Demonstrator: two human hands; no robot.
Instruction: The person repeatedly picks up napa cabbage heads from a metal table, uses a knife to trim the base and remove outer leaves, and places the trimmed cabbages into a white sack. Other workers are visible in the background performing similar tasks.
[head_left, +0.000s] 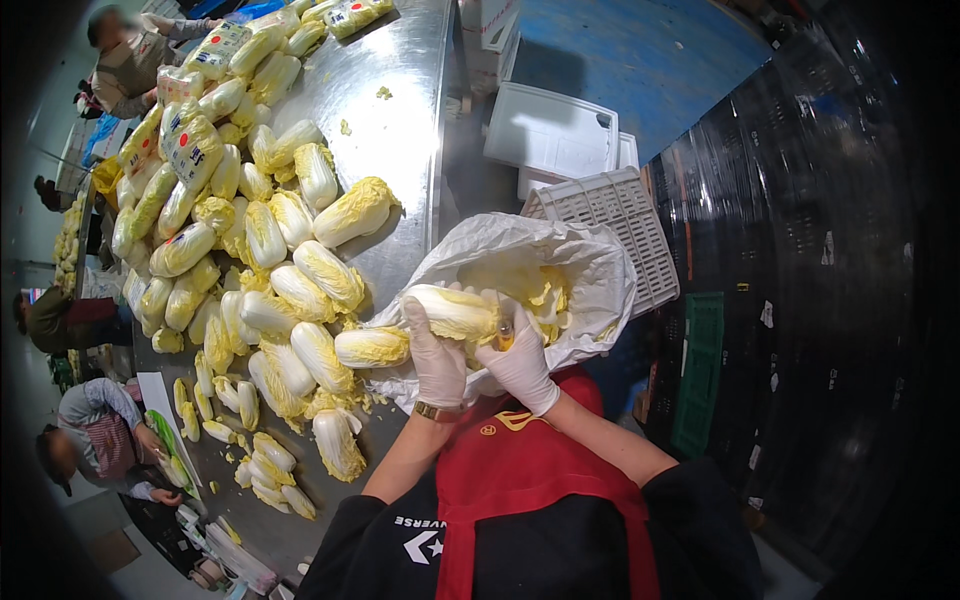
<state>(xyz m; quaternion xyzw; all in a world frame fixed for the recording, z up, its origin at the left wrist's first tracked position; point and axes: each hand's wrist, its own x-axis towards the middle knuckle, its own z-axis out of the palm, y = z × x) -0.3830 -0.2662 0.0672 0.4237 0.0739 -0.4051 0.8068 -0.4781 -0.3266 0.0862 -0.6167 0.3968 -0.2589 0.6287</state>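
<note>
A trimmed napa cabbage (454, 312) lies across my gloved left hand (436, 358), white stem end towards the thumb and yellow leaf end to the right. My gloved right hand (520, 360) is closed around a small yellow-handled tool (506, 337) with a metal part, held against the cabbage's leafy end. Fingers hide most of this tool, so its exact kind is unclear. Below both hands gapes a white woven sack (600, 262), with loose yellow leaves (553, 292) inside. Another napa cabbage (373, 347) rests at the table edge, just left of my left hand.
Many napa cabbages (319, 356) are heaped on the steel table (390, 97), some in printed plastic wrap (191, 146). Beyond the sack stand a white plastic crate (607, 202) and a foam box (555, 127). Dark stacked crates (795, 300) line the right. Co-workers (105, 435) stand across the table.
</note>
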